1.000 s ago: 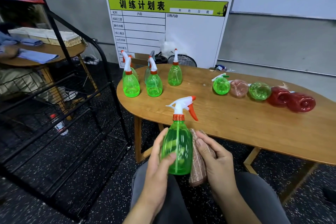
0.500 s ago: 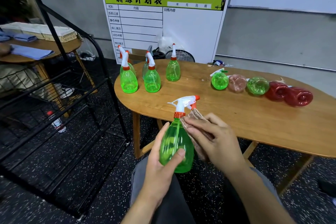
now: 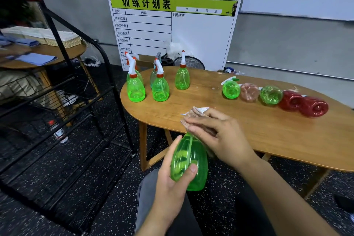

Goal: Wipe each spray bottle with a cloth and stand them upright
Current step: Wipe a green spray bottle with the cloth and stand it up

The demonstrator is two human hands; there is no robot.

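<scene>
Both hands (image 3: 172, 174) (image 3: 220, 136) curled, gripping

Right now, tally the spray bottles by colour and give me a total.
Green: 8 (five upright, two lying, one held by the left hand)
Red: 2
Pink: 1
Total: 11

The cloth (image 3: 195, 116) under the right hand (image 3: 220, 136) hides the held bottle's (image 3: 189, 161) spray head.
</scene>
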